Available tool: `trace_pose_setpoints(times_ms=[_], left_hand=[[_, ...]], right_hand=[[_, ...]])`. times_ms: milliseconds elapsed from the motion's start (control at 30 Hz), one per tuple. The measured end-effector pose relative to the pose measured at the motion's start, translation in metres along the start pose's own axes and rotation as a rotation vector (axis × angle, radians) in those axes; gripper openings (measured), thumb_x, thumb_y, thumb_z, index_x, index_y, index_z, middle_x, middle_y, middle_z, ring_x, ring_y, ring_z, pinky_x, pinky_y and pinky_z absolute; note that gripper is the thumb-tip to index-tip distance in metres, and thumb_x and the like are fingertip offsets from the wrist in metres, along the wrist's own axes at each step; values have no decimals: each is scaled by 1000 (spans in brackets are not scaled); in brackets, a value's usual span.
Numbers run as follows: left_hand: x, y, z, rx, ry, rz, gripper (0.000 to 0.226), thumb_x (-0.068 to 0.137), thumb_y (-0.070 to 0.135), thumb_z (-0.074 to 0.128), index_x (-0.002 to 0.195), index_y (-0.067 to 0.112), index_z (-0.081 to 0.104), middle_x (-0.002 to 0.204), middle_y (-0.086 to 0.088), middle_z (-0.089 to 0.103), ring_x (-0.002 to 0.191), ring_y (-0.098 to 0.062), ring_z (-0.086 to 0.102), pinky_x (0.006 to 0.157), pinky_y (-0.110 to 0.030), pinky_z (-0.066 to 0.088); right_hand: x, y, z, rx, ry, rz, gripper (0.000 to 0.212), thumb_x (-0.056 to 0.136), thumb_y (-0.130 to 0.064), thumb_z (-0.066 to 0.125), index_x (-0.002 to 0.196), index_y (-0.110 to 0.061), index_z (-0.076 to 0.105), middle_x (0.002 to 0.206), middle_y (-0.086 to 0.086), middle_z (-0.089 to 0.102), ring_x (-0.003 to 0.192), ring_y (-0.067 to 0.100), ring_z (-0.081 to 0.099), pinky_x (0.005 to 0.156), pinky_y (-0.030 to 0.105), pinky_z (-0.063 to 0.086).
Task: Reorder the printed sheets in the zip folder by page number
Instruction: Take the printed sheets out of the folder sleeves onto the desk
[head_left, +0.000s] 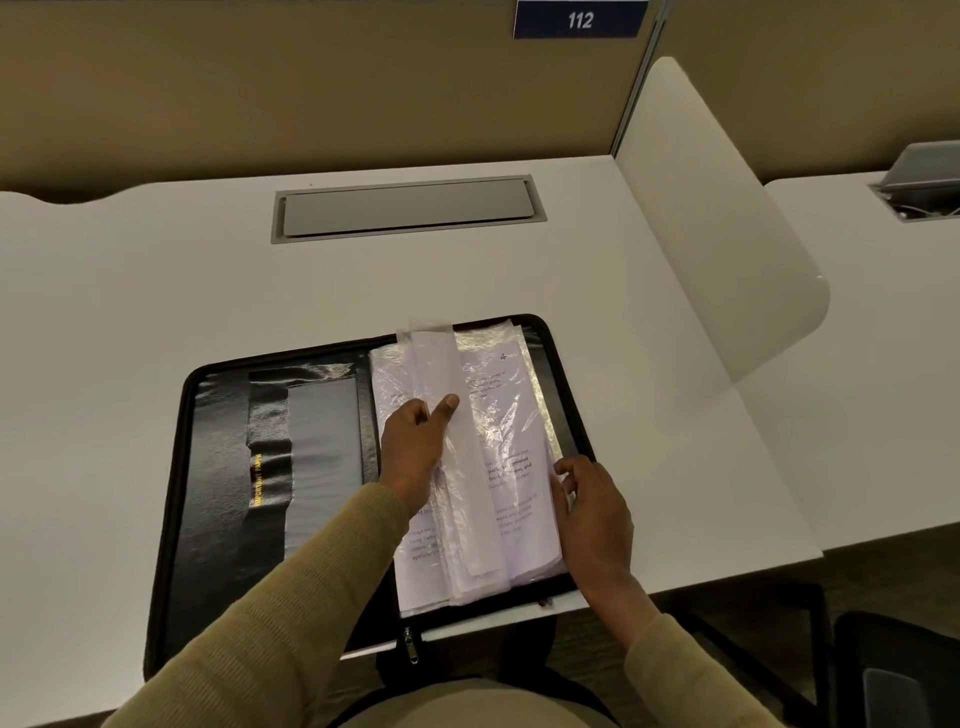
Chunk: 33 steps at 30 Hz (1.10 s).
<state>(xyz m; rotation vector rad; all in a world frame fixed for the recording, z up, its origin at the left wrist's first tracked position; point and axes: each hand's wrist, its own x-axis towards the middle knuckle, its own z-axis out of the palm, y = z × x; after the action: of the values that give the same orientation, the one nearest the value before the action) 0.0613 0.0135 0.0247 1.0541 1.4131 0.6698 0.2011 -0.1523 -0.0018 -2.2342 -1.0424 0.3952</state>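
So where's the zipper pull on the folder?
Low in the middle of the head view, the zipper pull hangs at the near edge of the zip folder, just below the printed sheets.

A black leather-look zip folder (223, 467) lies open on a white desk (156, 286), its metal zip pull (410, 644) hanging over the near edge. Its right half holds a stack of printed white sheets in clear plastic sleeves (511, 483); the top one bears a handwritten 4 (503, 356). The left hand (415, 447) pinches one sleeve (441, 364) lifted on edge. The right hand (592, 514) rests curled fingers on the stack's right edge; whether they pinch a sheet is unclear. Behind sit a grey cable hatch (408, 208) and a blue sign reading 112 (579, 20)
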Motion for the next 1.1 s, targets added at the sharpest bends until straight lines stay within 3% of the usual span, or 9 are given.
trace_pose_setpoints(times_ms=[233, 400, 533, 633, 700, 867, 933, 1033, 1100], left_hand=[[-2, 3, 0, 15, 1, 39, 43, 92, 39, 63, 66, 17, 38, 68, -5, 42, 67, -21, 42, 63, -33, 38], [-12, 12, 4, 103, -45, 130, 48, 84, 62, 62, 72, 18, 49, 68, 8, 51, 62, -11, 48, 63, -27, 43], [-7, 9, -1, 234, -41, 172, 24, 86, 39, 70, 96, 18, 62, 96, 1, 67, 90, -19, 66, 81, -37, 57], [-5, 6, -5, 180, -21, 118, 13, 89, 25, 68, 92, 14, 62, 94, -4, 67, 88, -22, 66, 79, -36, 57], [-6, 5, -6, 149, -25, 111, 13, 90, 24, 67, 88, 13, 60, 91, -5, 66, 85, -23, 66, 74, -33, 56], [-7, 2, -7, 135, -33, 79, 14, 91, 24, 66, 84, 18, 56, 88, -2, 64, 84, -23, 66, 72, -32, 56], [-11, 4, -7, 134, -39, 87, 10, 93, 23, 64, 99, 17, 58, 100, -4, 65, 94, -25, 66, 74, -31, 57], [-16, 7, -6, 155, -99, 216, 54, 96, 13, 59, 142, 32, 36, 138, 5, 49, 120, -15, 52, 89, -30, 53], [-16, 6, -4, 257, -101, 353, 66, 96, 10, 56, 148, 40, 30, 140, 15, 39, 127, -5, 40, 101, -27, 42]], right_hand=[[3, -15, -5, 71, 41, -110, 17, 89, -35, 73, 86, -22, 63, 89, -11, 58, 77, 7, 58, 63, 15, 44], [-8, -57, -1, 297, -239, -314, 15, 92, -35, 70, 89, -21, 67, 101, -14, 69, 97, 2, 64, 80, 18, 50], [-12, -61, 6, 365, -252, -156, 27, 95, -48, 62, 106, -25, 70, 106, -16, 69, 94, 3, 65, 73, 27, 57], [-1, -38, 3, 55, -90, -21, 45, 93, -50, 63, 129, -22, 60, 120, -6, 60, 106, 9, 58, 83, 32, 56], [6, -22, 0, -193, -141, 71, 56, 91, -50, 66, 135, -18, 52, 126, 2, 54, 114, 20, 53, 89, 34, 51], [9, -11, 0, -172, -147, 75, 30, 93, -39, 67, 115, -21, 58, 108, -4, 57, 102, 17, 57, 79, 30, 50], [7, -15, 0, -96, -105, 13, 20, 94, -36, 66, 107, -23, 57, 99, -8, 55, 94, 14, 59, 74, 28, 52], [1, -24, 0, 67, -111, -109, 20, 94, -37, 66, 107, -24, 58, 103, -9, 60, 95, 8, 59, 76, 22, 53], [-4, -32, 2, 172, -161, -174, 26, 92, -40, 68, 111, -24, 61, 109, -11, 62, 101, 3, 58, 84, 15, 47]])
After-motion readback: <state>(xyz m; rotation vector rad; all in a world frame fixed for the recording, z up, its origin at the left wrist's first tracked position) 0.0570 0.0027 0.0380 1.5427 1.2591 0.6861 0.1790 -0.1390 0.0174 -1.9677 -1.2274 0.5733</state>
